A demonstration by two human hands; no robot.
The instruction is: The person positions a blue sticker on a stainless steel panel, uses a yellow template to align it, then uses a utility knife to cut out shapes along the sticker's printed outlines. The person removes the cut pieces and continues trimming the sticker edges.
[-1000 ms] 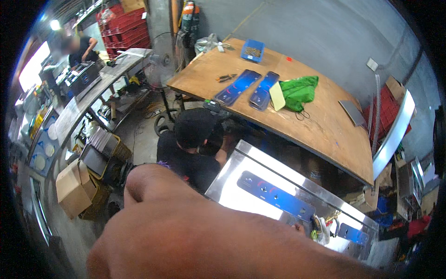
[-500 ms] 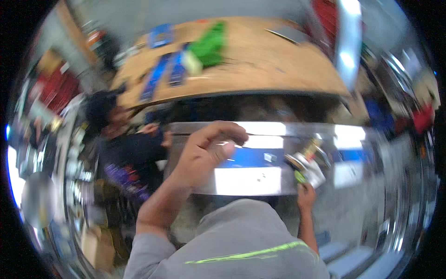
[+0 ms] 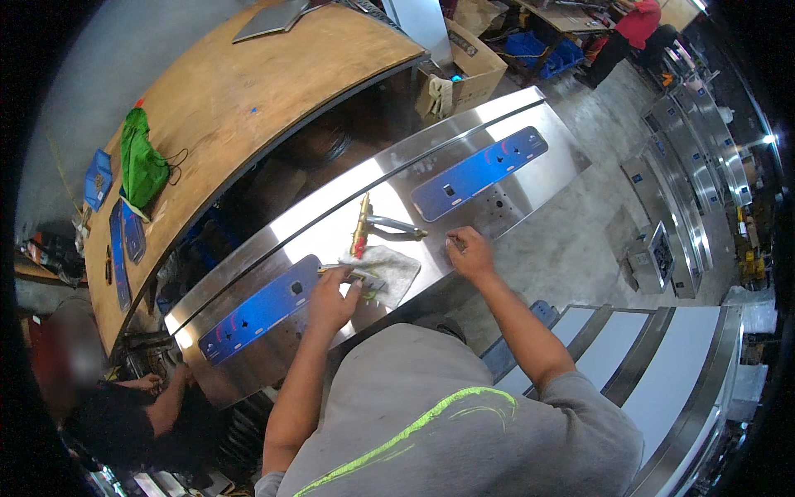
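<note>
On a brushed steel panel [image 3: 464, 257] in front of me lies a crumpled white cloth [image 3: 402, 272]. My left hand [image 3: 334, 300] reaches to its left edge, thumb and fingers closing around a thin tool whose kind I cannot make out. Just beyond the cloth lie a brass fitting [image 3: 362, 224] with a red part and a grey two-armed tool [image 3: 397, 225] resembling pliers. My right hand [image 3: 470, 255] is to the right of that tool, fingers curled in a pinch; what they hold, if anything, is too small to name. Blue plates [image 3: 484, 172] with holes sit on the panel at both sides.
A wooden table [image 3: 240, 108] beyond bears a green cloth bag [image 3: 141, 157] and blue parts. A co-worker in dark clothes [image 3: 141, 422] sits near the panel's left end. A cardboard box [image 3: 472, 70] stands past the far end. White panels [image 3: 654, 356] lie at my right.
My view has swung to the right. My left hand has come down from the air to the cloth. My right hand has left the green-handled thing it gripped by the cloth.
</note>
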